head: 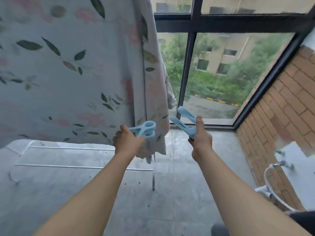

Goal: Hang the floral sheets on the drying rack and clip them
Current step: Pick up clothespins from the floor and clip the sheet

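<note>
Blue clips fill both your hands: left hand grasps one clip, right hand squeezes another apart. Floral sheet already hangs far left over the rack, so clipping is underway; next, raise a clip onto its top edge.

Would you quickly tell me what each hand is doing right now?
Left hand: closed around a blue clip, by the sheet.
Right hand: closed around a second blue clip, its jaws spread open.
</note>
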`<act>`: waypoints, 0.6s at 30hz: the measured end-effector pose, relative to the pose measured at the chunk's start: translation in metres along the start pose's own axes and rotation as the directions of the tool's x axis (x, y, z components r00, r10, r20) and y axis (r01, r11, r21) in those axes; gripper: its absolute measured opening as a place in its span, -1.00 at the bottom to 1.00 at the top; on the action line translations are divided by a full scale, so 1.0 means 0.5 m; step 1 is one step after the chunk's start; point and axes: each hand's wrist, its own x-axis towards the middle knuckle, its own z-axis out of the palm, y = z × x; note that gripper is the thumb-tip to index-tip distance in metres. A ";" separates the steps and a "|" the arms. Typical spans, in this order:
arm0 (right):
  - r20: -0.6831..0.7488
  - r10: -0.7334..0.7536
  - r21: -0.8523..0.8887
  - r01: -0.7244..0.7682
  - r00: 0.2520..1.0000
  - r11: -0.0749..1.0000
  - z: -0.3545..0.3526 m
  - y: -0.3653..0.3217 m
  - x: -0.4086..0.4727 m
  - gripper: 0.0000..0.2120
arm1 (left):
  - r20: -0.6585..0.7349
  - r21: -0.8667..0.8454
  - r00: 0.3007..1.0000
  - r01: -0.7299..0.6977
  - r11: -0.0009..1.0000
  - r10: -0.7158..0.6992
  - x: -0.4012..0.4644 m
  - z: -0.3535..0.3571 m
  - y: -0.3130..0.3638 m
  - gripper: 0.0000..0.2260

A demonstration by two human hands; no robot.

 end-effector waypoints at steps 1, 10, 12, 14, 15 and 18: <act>0.032 -0.016 -0.004 0.016 0.999 1.000 0.018 -0.021 0.009 -0.51 | -0.057 0.003 0.998 -0.017 1.000 0.017 0.002 -0.018 0.013 -0.36; 0.165 -0.237 -0.083 0.253 0.957 0.964 0.193 -0.176 0.050 -0.30 | -0.311 -0.189 0.950 -0.094 0.978 0.031 0.067 -0.178 0.093 -0.29; 0.169 -0.312 -0.111 0.332 0.935 0.937 0.226 -0.215 0.052 -0.29 | -0.301 -0.169 0.953 -0.094 0.981 0.040 0.086 -0.205 0.113 -0.32; 0.198 -0.393 -0.125 0.421 0.898 0.899 0.257 -0.256 0.060 -0.28 | -0.307 -0.168 0.950 -0.120 0.978 0.064 0.106 -0.230 0.141 -0.34; 0.223 -0.434 -0.139 0.469 0.873 0.872 0.270 -0.278 0.069 -0.28 | -0.316 -0.173 0.946 -0.137 0.975 0.077 0.113 -0.242 0.157 -0.35; 0.327 -0.554 -0.174 0.625 0.766 0.761 0.301 -0.356 0.074 -0.30 | -0.330 -0.175 0.938 -0.172 0.969 0.107 0.125 -0.280 0.208 -0.30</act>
